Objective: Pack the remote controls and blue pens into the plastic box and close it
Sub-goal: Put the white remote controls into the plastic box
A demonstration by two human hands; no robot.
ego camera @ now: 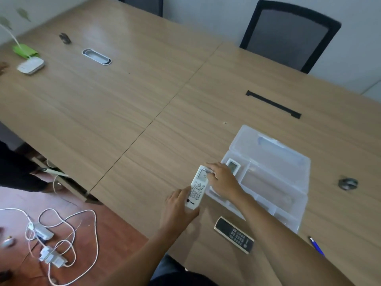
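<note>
Pinching the white remote control (197, 188) beside the plastic box (268, 178), left hand (179, 205) grips its base, right hand (221, 182) its top; rigid, light, probably slick.

Evenly and softly lit, moderately bright, with no hard shadows. Pale sheen across the far end of the table (115, 34), hinting at light from above and beyond. Only faint, diffuse shading under the left hand (177, 205) and right hand (222, 180). Overall soft and slightly smeared, worst toward the left edge and bottom-left corner. Strong wide-angle bowing of table edges and of the chair (288, 36) near the frame borders. Milky, low-contrast look on the plastic box (274, 162)
</note>
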